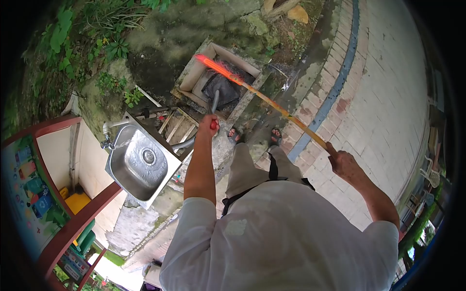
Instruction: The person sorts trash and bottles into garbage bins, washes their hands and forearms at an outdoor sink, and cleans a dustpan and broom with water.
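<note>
The two hands were apart, each closed on its own thing. Near the centre, toward 11 o'clock, the left hand point(208, 124) gripped a grey hose point(216, 100); a small red piece showed at its fingers, perhaps a valve handle, but too small to tell. At 3 o'clock, the right hand point(345, 165) was wrapped around the far end of the pole point(286, 114) of a broom, whose orange bristles point(218, 67) reached over the square basin point(193, 69) at 12 o'clock. With one hand so far from the bristles, I judge that a firm, steady grip was needed, and the hose was better kept without a sharp bend. The left arm went nearly straight forward; the right was spread outward, elbow bent. A metal sink point(137, 167) sat at 9 o'clock.
</note>
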A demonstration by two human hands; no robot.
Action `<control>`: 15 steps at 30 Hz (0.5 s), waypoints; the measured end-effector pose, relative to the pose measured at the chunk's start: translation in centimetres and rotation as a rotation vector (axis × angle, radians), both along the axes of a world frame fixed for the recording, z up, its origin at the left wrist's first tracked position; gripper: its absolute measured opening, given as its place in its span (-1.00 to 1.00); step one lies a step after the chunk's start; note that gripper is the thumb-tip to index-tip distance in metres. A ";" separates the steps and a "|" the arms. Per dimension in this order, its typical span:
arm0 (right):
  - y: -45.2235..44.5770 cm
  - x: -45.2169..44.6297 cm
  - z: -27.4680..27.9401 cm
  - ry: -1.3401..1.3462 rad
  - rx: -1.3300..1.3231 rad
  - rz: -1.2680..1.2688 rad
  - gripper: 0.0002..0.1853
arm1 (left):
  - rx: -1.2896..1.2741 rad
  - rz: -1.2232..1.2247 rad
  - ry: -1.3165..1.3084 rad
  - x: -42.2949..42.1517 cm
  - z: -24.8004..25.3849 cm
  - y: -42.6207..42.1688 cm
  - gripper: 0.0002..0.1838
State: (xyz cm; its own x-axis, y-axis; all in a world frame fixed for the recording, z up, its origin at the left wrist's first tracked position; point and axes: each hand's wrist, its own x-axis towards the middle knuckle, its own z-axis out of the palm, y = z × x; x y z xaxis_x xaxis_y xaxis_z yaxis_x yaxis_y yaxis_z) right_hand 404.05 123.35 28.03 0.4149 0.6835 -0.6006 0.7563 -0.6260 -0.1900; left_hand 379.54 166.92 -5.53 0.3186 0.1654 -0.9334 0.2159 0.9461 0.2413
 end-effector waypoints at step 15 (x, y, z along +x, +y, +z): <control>-7.5 -0.5 4.3 0.194 0.115 -0.351 -0.75 | 0.530 -0.492 0.145 -5.7 10.1 1.8 -0.92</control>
